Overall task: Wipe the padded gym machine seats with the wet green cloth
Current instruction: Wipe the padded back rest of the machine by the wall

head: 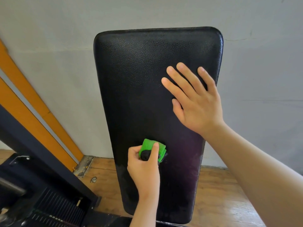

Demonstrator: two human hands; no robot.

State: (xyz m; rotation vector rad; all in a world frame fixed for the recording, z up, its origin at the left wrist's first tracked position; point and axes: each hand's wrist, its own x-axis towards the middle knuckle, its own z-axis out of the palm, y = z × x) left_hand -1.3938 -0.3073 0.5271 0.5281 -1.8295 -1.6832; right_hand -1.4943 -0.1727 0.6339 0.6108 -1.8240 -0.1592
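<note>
Slanting at the frame's left, orange bars (pixel 32 102) flank a pebbled black pad (pixel 139 79), a tall rectangle with rounded corners. At lower centre the left hand (pixel 144 166) grips the bunched, fuzzy green cloth (pixel 148 144) against the pad, with bare vinyl above. At upper right the right hand (pixel 195 102) lies flat, fingers spread, near the pad's edge.

1. Soft, even light falls across the pale grey plaster wall (pixel 49 46); shadows are faint.
2. A dull sheen crosses the top of the tall black pebbled vinyl pad (pixel 147 71).
3. Wide-angle distortion bows the slanted orange beams (pixel 24 87) at the left edge; the lower-left corner is dark.
</note>
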